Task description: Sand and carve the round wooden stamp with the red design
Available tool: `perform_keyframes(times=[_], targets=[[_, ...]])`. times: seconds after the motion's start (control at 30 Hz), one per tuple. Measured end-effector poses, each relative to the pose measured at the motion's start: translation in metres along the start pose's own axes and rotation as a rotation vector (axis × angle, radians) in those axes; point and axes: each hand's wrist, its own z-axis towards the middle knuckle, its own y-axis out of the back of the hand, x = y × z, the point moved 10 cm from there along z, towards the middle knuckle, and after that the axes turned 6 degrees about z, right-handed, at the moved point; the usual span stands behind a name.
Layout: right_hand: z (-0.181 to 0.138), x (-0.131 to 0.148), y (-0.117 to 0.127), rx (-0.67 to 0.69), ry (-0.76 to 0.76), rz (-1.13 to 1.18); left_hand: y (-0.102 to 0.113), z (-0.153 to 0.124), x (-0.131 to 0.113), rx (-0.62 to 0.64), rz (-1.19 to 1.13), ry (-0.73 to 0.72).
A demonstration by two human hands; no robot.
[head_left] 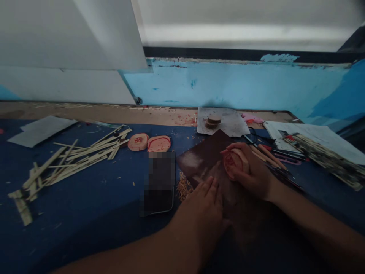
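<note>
My right hand [251, 171] is closed around a small oval wooden slice [234, 163] with red markings, pressing it down on a dark brown sheet of sandpaper [205, 156]. The sheet lies on the blue table cover. My left hand [205, 198] lies flat on the near part of the sheet, fingers stretched out together, holding nothing. A pale dusty patch shows on the sheet left of the slice.
Two more red-marked wooden slices [148, 143] lie to the left, beside a heap of thin wooden sticks [71, 160]. A blurred-out flat object [158, 182] sits next to wood shavings [184, 187]. Pencils and tools [270, 156], papers and a stack of small discs [213, 121] lie behind and right.
</note>
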Motion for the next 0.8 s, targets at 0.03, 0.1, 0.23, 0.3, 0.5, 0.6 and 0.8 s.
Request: perform_keyframes(times=[0.03,0.1,0.23,0.3,0.5,0.6,0.8], targets=[[-0.001,0.005,-0.005,0.023,0.035,-0.074,0.001,0.0,-0.001,-0.018,0.01,-0.004],[-0.003,0.01,-0.02,0.126,0.05,-0.106,0.004,0.0,-0.002,-0.065,0.024,-0.013],[-0.005,0.022,-0.026,0.155,0.089,-0.197,0.003,0.0,-0.001,-0.084,0.019,-0.007],[-0.006,0.027,-0.023,0.121,0.116,-0.264,0.001,0.0,-0.001,-0.077,0.007,-0.002],[-0.004,0.022,-0.023,0.132,0.076,-0.233,0.001,0.0,-0.002,-0.067,-0.007,-0.012],[-0.002,0.021,-0.024,0.155,0.088,-0.246,0.002,0.0,-0.002,-0.058,-0.001,-0.013],[-0.001,0.021,-0.018,0.074,0.082,-0.281,0.005,-0.001,-0.002,-0.09,0.014,-0.019]])
